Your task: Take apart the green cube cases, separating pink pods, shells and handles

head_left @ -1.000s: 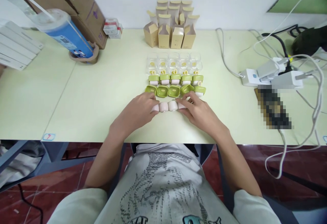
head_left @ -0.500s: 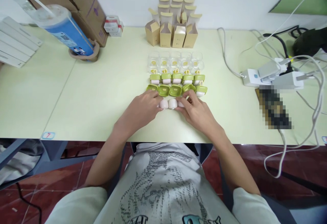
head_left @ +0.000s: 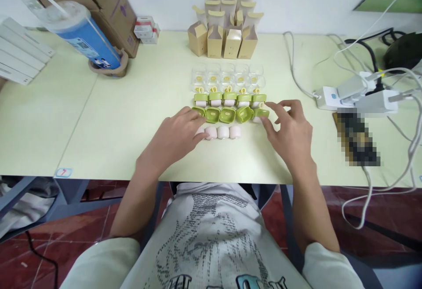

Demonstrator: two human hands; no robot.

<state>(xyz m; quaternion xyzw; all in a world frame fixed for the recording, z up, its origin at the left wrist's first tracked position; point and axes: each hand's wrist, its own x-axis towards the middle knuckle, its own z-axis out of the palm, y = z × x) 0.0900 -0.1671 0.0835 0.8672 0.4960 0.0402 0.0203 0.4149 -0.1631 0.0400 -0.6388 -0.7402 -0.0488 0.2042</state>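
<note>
My left hand (head_left: 176,135) curls at the left end of a short row of pale pink rounded pieces (head_left: 223,132). Its thumb lies along their front and its fingers along the back, around the leftmost piece, which is mostly hidden. My right hand (head_left: 290,126) has thumb and index finger apart at the right edge of a green cap (head_left: 261,113) on a white piece, at the end of the second row. Beside that cap are several upturned green caps (head_left: 227,115), one tilted. Behind them stand green-capped pink pieces (head_left: 229,99) with small yellow rings.
Clear plastic covers (head_left: 226,74) lie behind the capped row. Small open brown cartons (head_left: 216,42) stand at the wall. A blue cup (head_left: 89,42) and a cardboard box (head_left: 114,12) are at left. Right are a power strip (head_left: 332,97), cables and a blurred-out object (head_left: 358,137).
My right hand has moved right, away from the pink row to the end green cap, and its fingers have spread. The pink piece it was at stands in the row. My left hand has shifted slightly left.
</note>
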